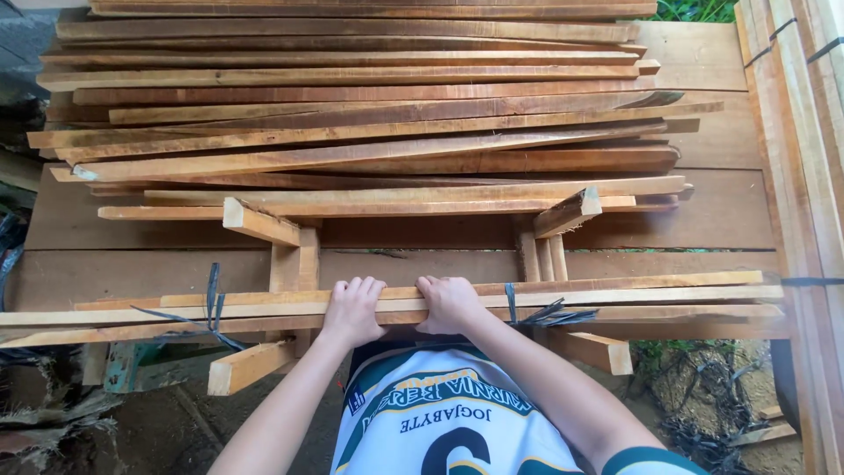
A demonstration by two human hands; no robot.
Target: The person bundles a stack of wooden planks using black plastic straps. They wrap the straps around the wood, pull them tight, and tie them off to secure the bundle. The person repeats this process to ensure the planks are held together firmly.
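Observation:
A bundle of long thin wooden strips point(615, 299) lies crosswise in front of me, tied with dark straps at the left point(211, 303) and the right point(527, 310). My left hand point(352, 310) and my right hand point(448, 302) both grip the middle of this bundle, fingers curled over its top, a short gap between them. The bundle rests on short wooden cross blocks point(255, 224). Behind it lies a big loose stack of similar long strips point(369, 132).
Wide brown planks point(703, 211) form the surface under the stack. More strapped timber point(804, 176) runs along the right edge. A loose short block point(251, 365) sticks out below the bundle. Dirt ground and dark strap scraps point(703, 422) lie below right.

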